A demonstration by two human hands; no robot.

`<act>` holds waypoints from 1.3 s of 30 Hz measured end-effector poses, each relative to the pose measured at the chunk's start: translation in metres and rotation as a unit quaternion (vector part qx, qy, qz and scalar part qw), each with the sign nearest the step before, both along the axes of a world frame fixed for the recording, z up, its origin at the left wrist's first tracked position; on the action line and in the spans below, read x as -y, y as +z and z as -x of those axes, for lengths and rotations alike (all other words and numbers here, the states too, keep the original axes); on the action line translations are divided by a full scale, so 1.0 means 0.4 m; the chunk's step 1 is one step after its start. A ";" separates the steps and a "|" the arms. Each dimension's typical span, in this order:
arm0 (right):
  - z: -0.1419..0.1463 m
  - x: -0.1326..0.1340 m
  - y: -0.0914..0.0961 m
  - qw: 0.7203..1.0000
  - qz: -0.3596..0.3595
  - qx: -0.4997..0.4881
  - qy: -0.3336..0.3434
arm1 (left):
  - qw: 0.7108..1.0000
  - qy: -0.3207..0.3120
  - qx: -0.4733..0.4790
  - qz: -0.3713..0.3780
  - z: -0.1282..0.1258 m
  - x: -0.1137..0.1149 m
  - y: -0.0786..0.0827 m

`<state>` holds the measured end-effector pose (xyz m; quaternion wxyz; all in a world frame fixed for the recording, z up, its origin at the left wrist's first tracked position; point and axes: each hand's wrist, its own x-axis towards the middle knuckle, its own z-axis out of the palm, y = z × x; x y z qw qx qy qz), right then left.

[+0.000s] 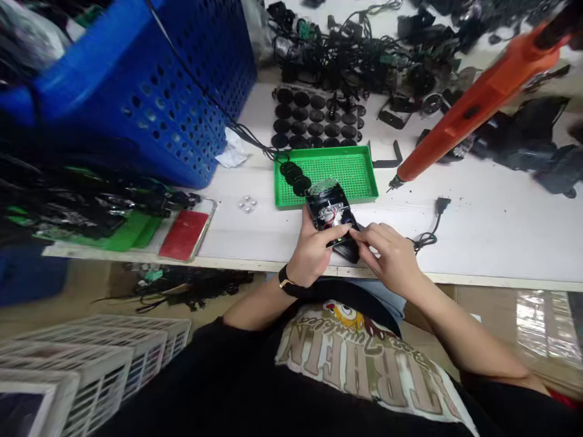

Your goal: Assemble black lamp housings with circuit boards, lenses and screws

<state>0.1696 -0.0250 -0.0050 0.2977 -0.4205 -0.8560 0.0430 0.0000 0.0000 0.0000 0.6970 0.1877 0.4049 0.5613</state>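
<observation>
My left hand (312,252) grips a black plastic housing (328,212) from its left side, and the housing tilts up with its open face showing wires and a small circuit. My right hand (387,255) pinches the lower edge of the housing with its fingertips. Just behind the housing lies a green perforated tray (359,182) holding a few black round discs (294,176). An orange electric screwdriver (478,109) hangs to the right, above the table and away from both hands. The inside of the housing is partly hidden by my fingers.
The white table (478,230) also bears rows of black discs (314,115), tangled black cables (346,60), a small black plug on a cord (439,207), clear small parts (247,204) and a red pad (184,235). A blue perforated basket (168,103) stands at left; white crates (91,370) sit below.
</observation>
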 end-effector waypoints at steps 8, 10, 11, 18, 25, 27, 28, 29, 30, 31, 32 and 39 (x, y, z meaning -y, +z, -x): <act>0.020 0.058 -0.043 0.986 0.043 -0.126 -0.098 | 0.999 -0.005 0.045 -0.005 0.016 -0.014 -0.017; 0.013 0.075 -0.043 0.976 0.033 -0.169 -0.134 | 0.999 -0.003 0.048 -0.007 0.034 -0.012 -0.025; 0.005 0.080 -0.046 0.971 0.027 -0.180 -0.155 | 0.999 0.002 0.045 -0.008 0.045 -0.010 -0.028; -0.179 0.014 -0.118 0.937 0.023 -0.117 -0.329 | 0.999 -0.002 0.014 0.035 0.108 0.004 -0.046; -0.394 -0.219 -0.143 0.908 0.101 -0.063 -0.402 | 0.998 -0.027 -0.009 0.058 0.100 0.005 -0.034; -0.408 -0.298 -0.147 0.904 0.105 -0.070 -0.409 | 0.998 -0.026 -0.013 0.064 0.094 0.008 -0.028; -0.409 -0.335 -0.151 0.902 0.108 -0.076 -0.410 | 0.997 -0.024 -0.015 0.069 0.093 0.010 -0.025; -0.409 -0.371 -0.156 0.902 0.110 -0.082 -0.410 | 0.997 -0.021 -0.017 0.075 0.092 0.012 -0.022; -0.408 -0.402 -0.161 0.901 0.112 -0.090 -0.410 | 0.996 -0.019 -0.020 0.080 0.092 0.014 -0.019; -0.410 -0.429 -0.168 0.900 0.111 -0.100 -0.410 | 0.996 -0.018 -0.026 0.084 0.094 0.016 -0.015; -0.414 -0.450 -0.174 0.898 0.108 -0.112 -0.412 | 0.996 -0.017 -0.034 0.087 0.096 0.017 -0.011; -0.523 -0.421 -0.240 0.864 0.060 -0.211 -0.453 | 0.989 -0.008 -0.063 0.131 0.104 0.007 0.020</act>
